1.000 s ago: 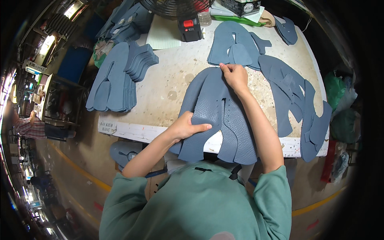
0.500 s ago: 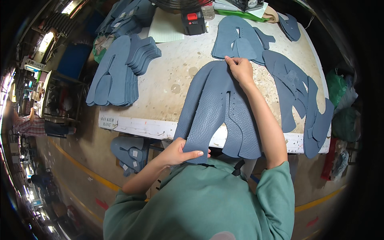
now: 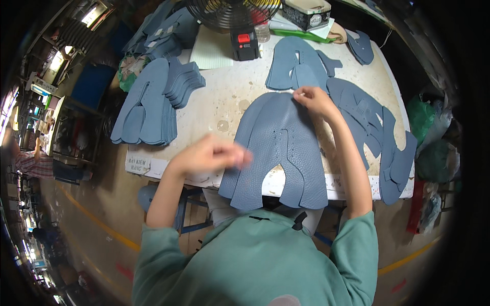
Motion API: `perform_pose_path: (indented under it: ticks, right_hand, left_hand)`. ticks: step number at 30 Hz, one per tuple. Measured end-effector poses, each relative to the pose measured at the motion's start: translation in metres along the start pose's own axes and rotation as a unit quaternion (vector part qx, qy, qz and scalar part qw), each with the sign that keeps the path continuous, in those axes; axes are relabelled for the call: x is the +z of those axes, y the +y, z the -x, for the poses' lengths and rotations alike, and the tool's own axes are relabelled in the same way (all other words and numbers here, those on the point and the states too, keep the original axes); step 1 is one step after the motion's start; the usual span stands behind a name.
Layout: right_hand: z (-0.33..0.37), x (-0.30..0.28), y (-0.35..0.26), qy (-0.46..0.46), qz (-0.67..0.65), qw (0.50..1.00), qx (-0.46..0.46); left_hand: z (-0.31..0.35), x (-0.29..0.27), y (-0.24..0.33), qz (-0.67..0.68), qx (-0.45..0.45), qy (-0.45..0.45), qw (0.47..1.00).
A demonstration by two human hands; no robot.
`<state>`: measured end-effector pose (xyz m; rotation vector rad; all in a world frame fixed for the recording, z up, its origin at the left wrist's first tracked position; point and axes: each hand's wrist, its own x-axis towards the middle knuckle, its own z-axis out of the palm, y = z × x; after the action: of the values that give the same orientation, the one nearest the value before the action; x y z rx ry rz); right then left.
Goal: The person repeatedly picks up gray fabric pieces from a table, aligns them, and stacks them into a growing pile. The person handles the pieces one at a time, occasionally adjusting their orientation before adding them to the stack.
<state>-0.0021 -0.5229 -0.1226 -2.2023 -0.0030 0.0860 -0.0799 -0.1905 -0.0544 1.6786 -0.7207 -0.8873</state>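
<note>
Grey-blue pebbled leather shoe-upper pieces (image 3: 260,148) lie overlapped near the table's front edge, their curved tops away from me and their split ends hanging over the edge. My right hand (image 3: 315,102) is closed at their top edge, thumb and fingertips pinching the leather. My left hand (image 3: 206,155) hovers by their left side, off the split ends; its fingers are smeared by motion. Just beyond my right hand lies another group of cut leather pieces (image 3: 286,56), smooth side up, with a slot and small holes.
Stacks of cut leather (image 3: 143,97) stand at the table's left. More loose pieces (image 3: 357,115) spread along the right side. At the back are a black fan (image 3: 235,13), its battery base (image 3: 245,45), a lined paper sheet (image 3: 212,48) and a black box (image 3: 306,15).
My left hand has let go of the lower leather flap and moved up and left. The flap now lies flat with the other split ends. My right hand stays at the top edge.
</note>
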Motion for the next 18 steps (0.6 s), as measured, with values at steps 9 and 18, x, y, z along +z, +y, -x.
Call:
perform_pose_path:
  ticks: [9,18]
  right_hand:
    - [0.042,-0.018,0.014,-0.054,-0.095,0.992,0.063]
    - [0.054,-0.039,0.000,-0.061,-0.072,0.994,0.060]
  left_hand:
    - [-0.154,-0.045,-0.057,-0.197,-0.063,0.246,0.947]
    - [-0.085,-0.063,0.041,-0.320,0.061,0.503,0.800]
